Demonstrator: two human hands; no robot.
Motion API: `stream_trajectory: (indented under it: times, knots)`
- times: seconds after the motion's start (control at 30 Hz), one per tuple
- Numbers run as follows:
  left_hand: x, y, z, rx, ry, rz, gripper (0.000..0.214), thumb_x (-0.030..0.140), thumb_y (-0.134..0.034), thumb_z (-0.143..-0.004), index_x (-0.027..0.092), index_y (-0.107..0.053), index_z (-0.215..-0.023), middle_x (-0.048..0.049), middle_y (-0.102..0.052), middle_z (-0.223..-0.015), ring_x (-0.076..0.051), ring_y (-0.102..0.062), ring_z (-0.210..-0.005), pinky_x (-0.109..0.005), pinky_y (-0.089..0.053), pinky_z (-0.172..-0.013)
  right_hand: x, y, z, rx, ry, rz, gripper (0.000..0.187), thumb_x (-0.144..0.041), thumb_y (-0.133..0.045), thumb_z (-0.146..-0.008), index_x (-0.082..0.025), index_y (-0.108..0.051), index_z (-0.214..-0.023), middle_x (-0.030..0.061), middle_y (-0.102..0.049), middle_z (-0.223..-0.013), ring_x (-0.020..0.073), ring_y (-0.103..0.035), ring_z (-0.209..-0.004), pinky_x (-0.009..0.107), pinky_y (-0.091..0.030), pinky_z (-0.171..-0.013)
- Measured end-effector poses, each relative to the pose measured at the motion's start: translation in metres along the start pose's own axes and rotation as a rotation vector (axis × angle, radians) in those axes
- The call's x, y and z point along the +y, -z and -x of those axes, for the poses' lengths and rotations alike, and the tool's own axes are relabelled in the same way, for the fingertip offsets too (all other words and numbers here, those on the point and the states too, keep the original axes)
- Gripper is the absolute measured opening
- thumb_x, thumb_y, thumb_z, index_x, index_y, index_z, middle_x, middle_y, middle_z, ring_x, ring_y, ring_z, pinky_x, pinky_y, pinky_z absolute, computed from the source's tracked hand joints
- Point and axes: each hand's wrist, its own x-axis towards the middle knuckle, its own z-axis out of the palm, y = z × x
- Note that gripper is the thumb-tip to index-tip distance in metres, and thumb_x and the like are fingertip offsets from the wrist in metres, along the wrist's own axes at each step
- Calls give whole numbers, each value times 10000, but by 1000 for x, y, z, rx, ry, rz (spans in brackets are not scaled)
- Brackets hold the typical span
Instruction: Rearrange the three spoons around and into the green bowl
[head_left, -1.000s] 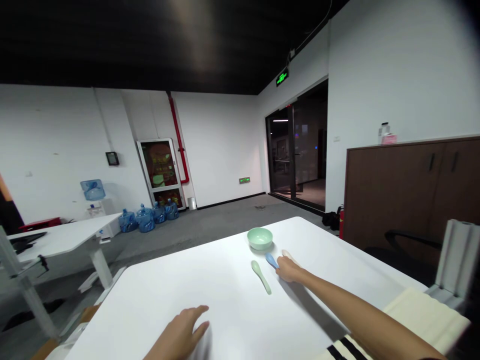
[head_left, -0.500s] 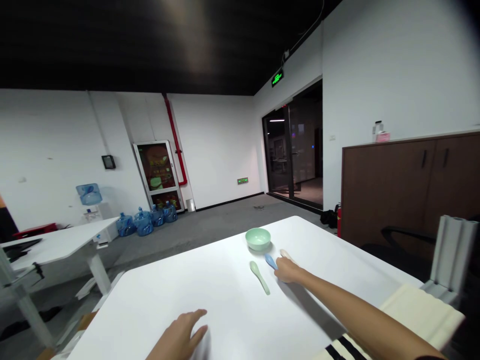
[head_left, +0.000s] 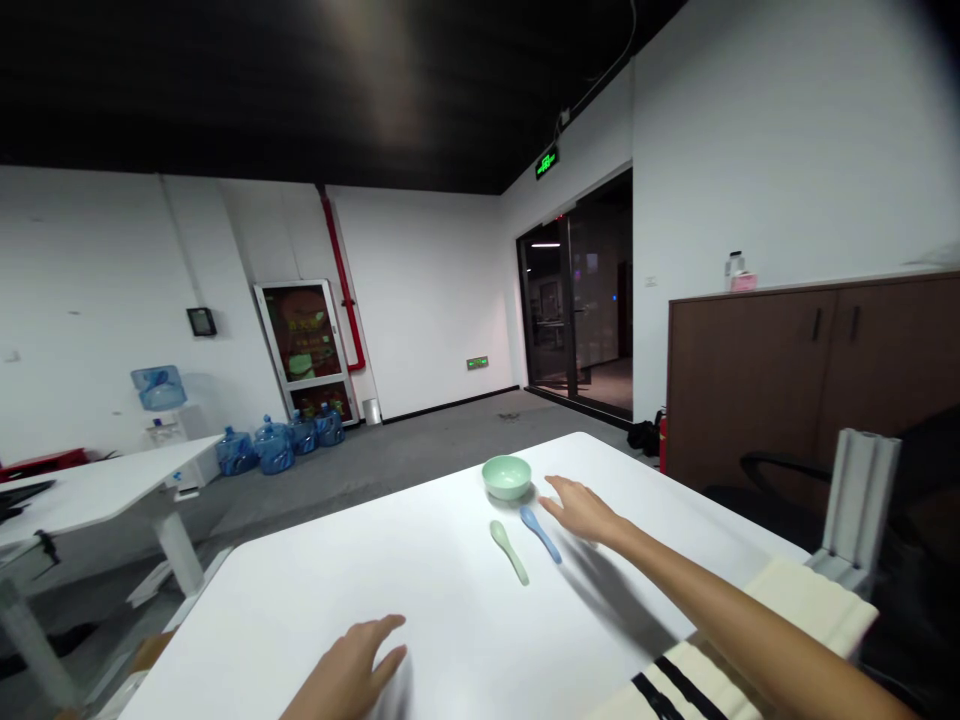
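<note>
A light green bowl point(head_left: 507, 478) stands near the far edge of the white table point(head_left: 360, 570). In front of it lie a pale green spoon point(head_left: 510, 553) and, to its right, a blue spoon point(head_left: 541, 535). My right hand point(head_left: 581, 508) hovers just right of the bowl and the blue spoon, thumb and fingers apart, holding nothing. The whitish spoon seen earlier is hidden, apparently behind this hand. My left hand point(head_left: 349, 668) is over the near left part of the table with thumb and forefinger spread, away from the spoons and bowl.
A cream cloth point(head_left: 795, 600) with black stripes lies at the table's right edge, beside a metal profile post point(head_left: 855, 505). A dark chair point(head_left: 772, 480) and a brown cabinet point(head_left: 750, 370) stand to the right. Another white desk point(head_left: 127, 490) is at left.
My right hand has released the blue spoon and shifted up and to the right of it, its fingers opening. The blue spoon stays on the table. My left hand has barely moved.
</note>
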Motion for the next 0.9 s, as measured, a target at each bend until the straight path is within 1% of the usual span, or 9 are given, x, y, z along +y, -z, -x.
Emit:
stream_trajectory:
  times: [0.07, 0.13, 0.17, 0.23, 0.33, 0.43, 0.57, 0.73, 0.9]
  knots:
    - [0, 0, 0, -3, -4, -3, 558, 582, -406, -864, 282, -543, -1314, -30, -593, -1330, -248, -509, -1251, -377, -388, -1058, 7, -10, 10, -45, -1, 0, 723, -576, -348, -908, -193, -241, -1511, 145, -239, -1560, 294, -280, -1401, 405, -258, -1088]
    - [0, 0, 0, -7, -4, -8, 555, 576, -403, -867, 282, -538, -1319, -32, -597, -1323, -245, -516, -1242, -377, -392, -1053, 13, -21, 17, -138, -18, 1, 767, -592, -383, -887, -263, -133, -1533, 97, -81, -1602, 318, -139, -1446, 487, -189, -1115]
    - [1, 0, 0, -8, -5, -11, 553, 574, -401, -868, 284, -537, -1320, -33, -597, -1322, -243, -517, -1240, -377, -392, -1054, 15, -24, 19, -178, -22, 0, 784, -596, -400, -877, -289, -101, -1534, 79, -36, -1607, 327, -93, -1452, 520, -161, -1117]
    - [1, -1, -1, -10, -8, -16, 552, 574, -399, -869, 285, -537, -1319, -34, -596, -1323, -240, -514, -1244, -373, -392, -1055, 18, -28, 20, -228, -18, -9, 812, -601, -425, -863, -312, -68, -1533, 65, 5, -1608, 335, -48, -1456, 548, -120, -1121]
    - [0, -4, -3, -3, -17, -17, 556, 579, -400, -867, 285, -539, -1317, -34, -598, -1322, -242, -511, -1247, -374, -390, -1058, 20, -27, 20, -241, -12, -29, 838, -611, -443, -850, -316, -57, -1532, 66, 12, -1608, 336, -39, -1456, 547, -89, -1127]
    - [-1, -6, -5, 1, -15, -22, 559, 579, -407, -861, 282, -543, -1315, -35, -599, -1322, -247, -513, -1246, -381, -389, -1063, 21, -25, 19, -230, -3, -44, 843, -612, -450, -845, -316, -63, -1532, 74, -12, -1607, 340, -61, -1453, 549, -89, -1125]
    - [0, -7, -6, 5, -8, -14, 550, 582, -419, -854, 298, -551, -1306, -24, -603, -1320, -248, -510, -1251, -382, -390, -1065, 25, -28, 18, -212, 5, -58, 838, -610, -460, -843, -309, -90, -1533, 75, -49, -1606, 332, -89, -1451, 512, -106, -1131]
    - [-1, -9, -9, 17, -18, -26, 554, 584, -407, -863, 297, -539, -1319, -19, -591, -1336, -241, -500, -1263, -379, -379, -1076, 31, -34, 13, -205, 8, -42, 840, -619, -465, -840, -307, -107, -1532, 83, -82, -1603, 340, -129, -1443, 509, -142, -1125]
    - [-2, -9, -8, 31, -24, -11, 561, 598, -406, -862, 291, -550, -1308, -21, -598, -1327, -248, -506, -1256, -378, -387, -1069, 35, -39, 11, -188, 16, -45, 821, -595, -473, -847, -284, -143, -1531, 97, -114, -1598, 317, -162, -1438, 464, -170, -1128]
